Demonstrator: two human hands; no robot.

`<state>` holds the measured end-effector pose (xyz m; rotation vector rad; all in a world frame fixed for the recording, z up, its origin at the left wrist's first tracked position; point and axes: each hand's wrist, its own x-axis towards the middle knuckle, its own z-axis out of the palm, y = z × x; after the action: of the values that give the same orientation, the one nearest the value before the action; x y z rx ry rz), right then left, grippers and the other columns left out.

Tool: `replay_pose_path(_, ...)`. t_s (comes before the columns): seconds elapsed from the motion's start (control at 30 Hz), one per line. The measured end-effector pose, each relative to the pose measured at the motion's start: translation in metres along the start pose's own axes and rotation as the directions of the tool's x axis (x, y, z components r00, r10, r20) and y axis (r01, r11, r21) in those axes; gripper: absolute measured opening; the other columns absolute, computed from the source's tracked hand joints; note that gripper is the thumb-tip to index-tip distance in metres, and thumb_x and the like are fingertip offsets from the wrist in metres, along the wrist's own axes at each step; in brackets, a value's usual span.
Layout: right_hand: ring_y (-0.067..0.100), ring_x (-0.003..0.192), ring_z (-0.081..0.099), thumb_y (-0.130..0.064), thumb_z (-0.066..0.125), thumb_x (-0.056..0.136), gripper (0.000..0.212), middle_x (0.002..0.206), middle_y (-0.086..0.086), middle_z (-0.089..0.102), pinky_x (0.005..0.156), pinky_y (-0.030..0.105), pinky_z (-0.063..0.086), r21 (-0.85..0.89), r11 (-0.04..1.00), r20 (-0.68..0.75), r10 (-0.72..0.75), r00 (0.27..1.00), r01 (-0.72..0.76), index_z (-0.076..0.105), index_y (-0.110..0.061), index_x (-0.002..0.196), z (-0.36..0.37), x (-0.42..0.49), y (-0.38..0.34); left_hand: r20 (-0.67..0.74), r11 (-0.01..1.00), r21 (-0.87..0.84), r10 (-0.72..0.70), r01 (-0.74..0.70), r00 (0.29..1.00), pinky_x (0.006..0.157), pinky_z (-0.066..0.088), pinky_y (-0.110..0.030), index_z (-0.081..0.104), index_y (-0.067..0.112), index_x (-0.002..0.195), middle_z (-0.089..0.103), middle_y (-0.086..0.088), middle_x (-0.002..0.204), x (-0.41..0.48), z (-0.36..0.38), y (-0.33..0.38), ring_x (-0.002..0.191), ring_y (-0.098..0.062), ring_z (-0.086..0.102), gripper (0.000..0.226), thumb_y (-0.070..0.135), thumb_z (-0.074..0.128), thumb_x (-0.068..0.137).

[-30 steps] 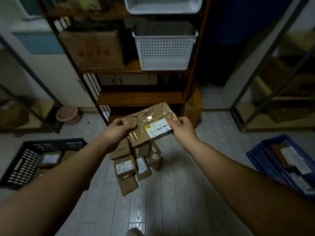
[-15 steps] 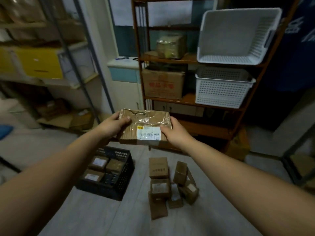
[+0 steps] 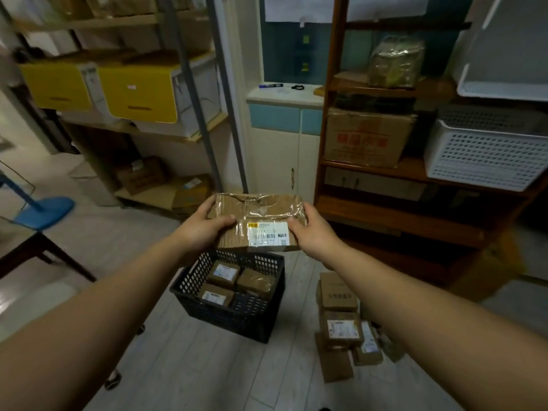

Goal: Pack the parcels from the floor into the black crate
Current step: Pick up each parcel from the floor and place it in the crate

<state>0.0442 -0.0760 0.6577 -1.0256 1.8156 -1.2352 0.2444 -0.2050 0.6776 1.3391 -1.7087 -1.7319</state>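
Observation:
A flat brown cardboard parcel (image 3: 257, 221) wrapped in clear tape, with a white label, is held level in the air. My left hand (image 3: 204, 226) grips its left edge and my right hand (image 3: 312, 229) grips its right edge. Directly below it on the floor stands the black crate (image 3: 231, 314), which holds three small brown parcels (image 3: 237, 281). To the crate's right a pile of several brown parcels (image 3: 341, 324) lies on the floor, partly behind my right forearm.
A wooden shelf unit (image 3: 400, 209) with a cardboard box and white baskets (image 3: 486, 152) stands at the right. A metal rack with yellow bins (image 3: 139, 93) is at the left. A dark table corner (image 3: 32, 247) and a blue stool (image 3: 44, 210) sit at far left.
My view has swung left, bringing the black crate from the far left to the middle. Both hands have carried the parcel over the crate, and the floor pile now lies to the right.

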Motion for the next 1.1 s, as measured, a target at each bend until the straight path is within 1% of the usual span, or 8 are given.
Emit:
replay_pose_path(0.1, 0.009, 0.096, 0.062, -0.032, 0.048, 0.097, 0.044, 0.122, -0.006, 0.061, 0.083, 0.032, 0.055, -0.025, 1.000, 0.014, 0.005, 1.000, -0.005, 0.036, -0.033, 0.140, 0.019, 0.031, 0.001, -0.002, 1.000, 0.009, -0.020, 0.020, 1.000, 0.054, 0.056, -0.031, 0.020, 0.050, 0.141, 0.059, -0.005, 0.115, 0.025, -0.019, -0.006, 0.080, -0.021, 0.071, 0.077, 0.032, 0.067, 0.082)
replay_pose_path(0.23, -0.005, 0.081, 0.058, -0.030, 0.050, 0.097, 0.047, 0.115, -0.012, 0.060, 0.061, 0.012, 0.048, -0.011, 1.000, 0.035, 0.005, 0.999, -0.005, 0.034, -0.034, 0.142, 0.044, 0.081, 0.010, -0.010, 0.998, 0.056, -0.041, 0.042, 0.999, 0.054, 0.055, -0.030, 0.020, 0.049, 0.141, 0.059, -0.002, 0.114, 0.067, -0.043, -0.004, 0.088, -0.021, 0.068, 0.072, 0.032, 0.063, 0.086)
replay_pose_path(0.47, 0.004, 0.092, 0.061, -0.031, 0.053, 0.095, 0.056, 0.130, 0.000, 0.057, 0.073, 0.019, 0.050, -0.042, 0.999, 0.098, 0.024, 0.995, -0.020, 0.025, -0.035, 0.143, 0.089, 0.182, 0.001, -0.075, 0.986, 0.124, -0.099, 0.108, 0.992, 0.062, 0.048, -0.033, 0.019, 0.048, 0.142, 0.058, 0.000, 0.110, 0.148, -0.098, 0.011, 0.093, -0.021, 0.062, 0.069, 0.037, 0.060, 0.087)
replay_pose_path(0.57, 0.017, 0.130, 0.041, -0.039, 0.069, 0.082, 0.093, 0.154, -0.003, 0.027, 0.105, 0.030, 0.035, -0.177, 0.983, 0.129, -0.023, 0.991, 0.046, 0.004, -0.037, 0.149, 0.095, 0.206, 0.001, -0.061, 0.984, 0.135, -0.113, 0.120, 0.992, 0.063, 0.047, -0.034, 0.019, 0.048, 0.142, 0.058, 0.002, 0.109, 0.175, -0.111, 0.011, 0.093, -0.021, 0.061, 0.065, 0.039, 0.056, 0.089)
replay_pose_path(0.63, 0.019, 0.141, 0.019, -0.045, 0.076, 0.073, 0.112, 0.159, -0.008, 0.002, 0.104, 0.026, 0.018, -0.324, 0.937, 0.189, -0.071, 0.979, 0.131, -0.004, -0.037, 0.149, 0.103, 0.220, 0.005, -0.034, 0.979, 0.154, -0.130, 0.133, 0.991, 0.061, 0.048, -0.032, 0.017, 0.047, 0.144, 0.057, 0.003, 0.110, 0.196, -0.121, 0.009, 0.092, -0.019, 0.060, 0.064, 0.039, 0.053, 0.091)
replay_pose_path(0.77, 0.022, 0.144, 0.007, -0.049, 0.079, 0.068, 0.120, 0.154, -0.007, -0.029, 0.102, 0.023, 0.017, -0.523, 0.834, 0.233, -0.060, 0.971, 0.177, -0.010, -0.039, 0.148, 0.120, 0.245, 0.015, 0.075, 0.967, 0.205, -0.169, 0.151, 0.983, 0.063, 0.048, -0.032, 0.021, 0.039, 0.145, 0.057, -0.003, 0.120, 0.245, -0.140, 0.003, 0.093, -0.018, 0.058, 0.059, 0.040, 0.049, 0.094)
replay_pose_path(0.97, 0.028, 0.145, -0.006, -0.066, 0.073, 0.063, 0.122, 0.157, 0.000, -0.020, 0.113, 0.045, 0.013, -0.692, 0.722, 0.076, 0.054, 0.996, 0.014, -0.011, -0.040, 0.147, 0.177, 0.267, 0.029, 0.241, 0.940, 0.304, -0.232, 0.154, 0.942, 0.056, 0.047, -0.029, 0.031, 0.039, 0.140, 0.059, 0.004, 0.103, 0.318, -0.174, -0.022, 0.088, -0.017, 0.057, 0.046, 0.037, 0.046, 0.096)
replay_pose_path(1.1, 0.025, 0.144, -0.009, -0.077, 0.061, 0.063, 0.121, 0.158, 0.002, -0.011, 0.114, 0.042, 0.005, -0.764, 0.646, 0.079, 0.100, 0.992, -0.004, -0.012, -0.033, 0.148, 0.216, 0.273, 0.044, 0.336, 0.921, 0.341, -0.309, 0.191, 0.890, 0.054, 0.049, -0.030, 0.025, 0.038, 0.143, 0.048, -0.006, 0.129, 0.350, -0.194, -0.047, 0.092, -0.021, 0.055, 0.055, 0.038, 0.049, 0.093)
